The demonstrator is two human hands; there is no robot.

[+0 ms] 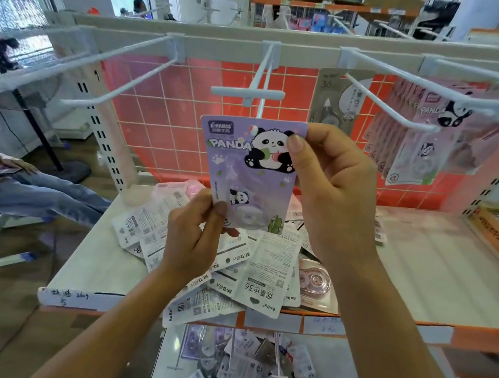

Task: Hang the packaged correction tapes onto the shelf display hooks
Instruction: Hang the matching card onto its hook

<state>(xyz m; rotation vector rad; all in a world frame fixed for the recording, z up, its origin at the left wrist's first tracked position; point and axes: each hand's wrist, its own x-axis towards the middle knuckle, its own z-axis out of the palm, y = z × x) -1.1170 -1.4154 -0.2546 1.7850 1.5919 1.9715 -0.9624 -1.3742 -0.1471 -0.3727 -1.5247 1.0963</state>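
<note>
- As we read it, the step in hand is getting the purple panda pack (250, 170) onto the centre hook (262, 81). The pack is held up in the air mid-scene, with its top edge right at the hook's near tip, above the shelf (416, 263).
- Our left hand (193, 235) pinches the bottom left corner with the thumb on the front. Our right hand (332, 190) pinches the upper right edge with the thumb pressed on the panda print. So both hands are gripping the card and neither is spread.
- We can't make out the hang hole from here, so we can't tell whether the tip is through it yet.
- Best bet: line the top middle of the card up with the lower wire, not the price-tag bar (247, 92) above it. Then push the pack back toward the far orange grid panel (164, 115).
- Keep the card flat and upright. If it bends, the hole will probably skew and snag on the tip.
- How it looks: a lilac card with a cartoon panda and "PANDA" in teal letters. Low down there's a clear blister with a round tape dispenser inside, plus a bit of bamboo at the bottom corner.
- The loose pile of packs (235, 266) lies on the shelf below our hands, mostly backs up. Pink panda packs (421, 143) hang on hooks at the far right.
</note>
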